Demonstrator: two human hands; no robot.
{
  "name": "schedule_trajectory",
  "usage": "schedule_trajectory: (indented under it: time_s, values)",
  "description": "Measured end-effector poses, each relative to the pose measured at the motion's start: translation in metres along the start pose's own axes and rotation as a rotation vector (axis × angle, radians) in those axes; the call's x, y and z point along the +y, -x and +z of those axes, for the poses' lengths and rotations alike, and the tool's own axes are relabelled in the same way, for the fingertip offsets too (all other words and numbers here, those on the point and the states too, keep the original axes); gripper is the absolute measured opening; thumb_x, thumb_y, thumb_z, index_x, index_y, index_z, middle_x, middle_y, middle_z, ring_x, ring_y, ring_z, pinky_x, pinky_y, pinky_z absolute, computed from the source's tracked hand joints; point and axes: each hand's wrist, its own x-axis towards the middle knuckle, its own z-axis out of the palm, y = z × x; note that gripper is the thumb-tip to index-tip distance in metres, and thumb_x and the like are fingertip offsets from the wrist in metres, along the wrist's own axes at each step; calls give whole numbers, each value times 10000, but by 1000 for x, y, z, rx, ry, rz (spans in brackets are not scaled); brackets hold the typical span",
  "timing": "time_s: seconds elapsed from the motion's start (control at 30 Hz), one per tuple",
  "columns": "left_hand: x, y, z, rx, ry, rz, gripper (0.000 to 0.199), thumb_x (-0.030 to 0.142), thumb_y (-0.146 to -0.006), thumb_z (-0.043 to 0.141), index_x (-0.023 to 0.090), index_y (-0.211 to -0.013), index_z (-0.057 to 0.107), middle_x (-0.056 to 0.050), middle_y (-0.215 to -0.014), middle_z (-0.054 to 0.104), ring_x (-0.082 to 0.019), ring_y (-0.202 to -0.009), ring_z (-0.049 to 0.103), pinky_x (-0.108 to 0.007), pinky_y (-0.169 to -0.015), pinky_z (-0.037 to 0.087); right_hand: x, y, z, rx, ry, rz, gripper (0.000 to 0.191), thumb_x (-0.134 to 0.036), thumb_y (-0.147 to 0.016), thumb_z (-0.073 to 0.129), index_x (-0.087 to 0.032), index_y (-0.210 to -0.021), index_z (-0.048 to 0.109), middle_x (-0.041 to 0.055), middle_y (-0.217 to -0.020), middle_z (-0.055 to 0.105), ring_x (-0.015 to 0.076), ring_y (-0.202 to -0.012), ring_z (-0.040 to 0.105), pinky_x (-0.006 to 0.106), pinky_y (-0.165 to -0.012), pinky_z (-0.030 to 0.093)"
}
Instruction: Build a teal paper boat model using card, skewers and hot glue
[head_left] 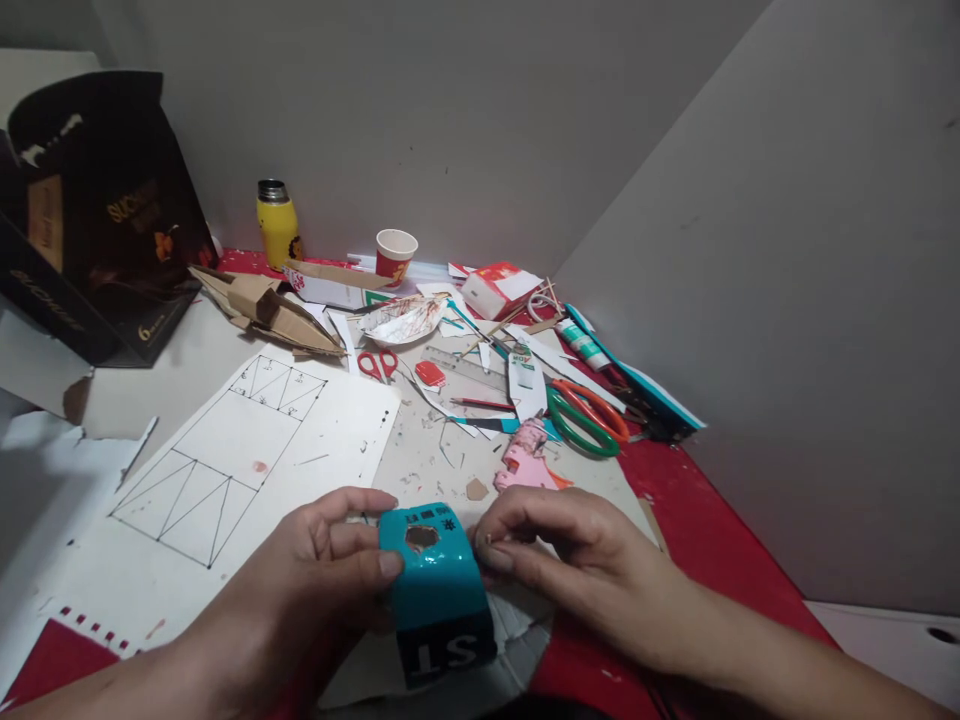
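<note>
A curved piece of blue and black printed card [442, 585], with a ragged hole near its top, is held above the front of the table. My left hand [330, 560] grips its left edge, thumb on the face and fingers behind. Close to the card's right edge, my right hand [555, 555] is closed in a pinch. A tiny pale bit shows at those fingertips, too small to name. Just beyond the right hand lies a torn pink piece [525, 455]. To the left is a white sheet [277, 445] with a ruled truss-like drawing.
Large scissors with green and orange handles [581, 420] lie at right, small red scissors [377, 366] mid-table. A cardboard boat shape [270, 315], yellow bottle [277, 225], paper cup [396, 258] and black box [105, 220] stand farther back. Paper scraps and a pencil [484, 404] lie between.
</note>
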Motion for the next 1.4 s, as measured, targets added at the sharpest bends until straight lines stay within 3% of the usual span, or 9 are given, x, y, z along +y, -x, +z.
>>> schedule_trajectory:
  time_s: [0.13, 0.23, 0.4, 0.5, 0.67, 0.77, 1.0, 1.2, 1.4]
  values:
    - [0, 3, 6, 8, 36, -6, 474, 146, -736, 766, 163, -1129, 501, -48, -753, 724, -122, -565, 641, -230, -599, 496, 4, -2, -5, 120, 129, -102, 132, -202, -888, 571, -174, -781, 644, -5, -682, 664, 91, -617, 594, 171, -573, 468]
    - [4, 5, 9, 32, 0, 1, 515, 153, -705, 795, 171, -1130, 506, -57, -800, 738, -99, -532, 621, -218, -585, 492, 12, -5, -9, 199, 236, -222, 101, -167, -878, 588, -173, -821, 672, 9, -717, 688, 101, -637, 618, 183, -593, 481]
    - [2, 5, 7, 70, -138, 26, 532, 194, -660, 827, 178, -1107, 539, -59, -812, 736, -137, -621, 648, -224, -590, 486, 16, -4, -8, 28, 377, -370, 147, -151, -913, 549, -135, -940, 693, 59, -786, 705, 123, -697, 629, 216, -639, 478]
    - [-4, 5, 4, 58, -197, 71, 540, 193, -655, 827, 202, -1118, 548, -56, -849, 745, -147, -676, 657, -228, -610, 484, 11, -4, -3, -85, 285, -254, 183, -183, -924, 528, -134, -928, 704, 60, -784, 692, 129, -698, 605, 231, -640, 464]
    - [-6, 8, 6, 25, -218, 66, 483, 164, -671, 808, 223, -1092, 577, -13, -835, 744, -132, -717, 668, -199, -614, 462, 8, -15, 2, -126, -199, 277, 176, -291, -727, 757, -138, -717, 671, -45, -566, 551, 57, -502, 446, 162, -464, 333]
    - [-3, 12, 11, 65, -192, 68, 520, 150, -651, 808, 221, -1107, 569, -10, -823, 745, -142, -733, 674, -204, -622, 458, 11, -24, 2, -188, -465, 462, 247, -277, -606, 825, -132, -683, 640, -49, -540, 587, 36, -455, 443, 144, -433, 311]
    - [0, 14, 17, 110, -209, 41, 709, 144, -630, 813, 226, -1254, 485, -11, -788, 749, -171, -704, 666, -238, -621, 460, 5, -34, 5, -378, -661, 536, 189, -248, -651, 754, -122, -599, 622, -103, -390, 449, -6, -281, 259, 143, -273, 143]
    - [0, 11, 16, 16, -163, 9, 510, 135, -645, 794, 200, -1109, 594, -15, -777, 729, -131, -641, 625, -215, -590, 431, 13, -37, 6, -477, -702, 545, 223, -277, -663, 764, -132, -589, 612, -98, -364, 452, 12, -269, 294, 145, -260, 165]
    - [-2, 8, 12, 63, -220, 64, 491, 193, -694, 759, 214, -1158, 601, -26, -846, 712, -159, -717, 630, -241, -631, 449, 18, -37, -3, -409, -647, 499, 217, -258, -678, 774, -113, -656, 614, -85, -459, 504, 0, -327, 310, 148, -311, 173]
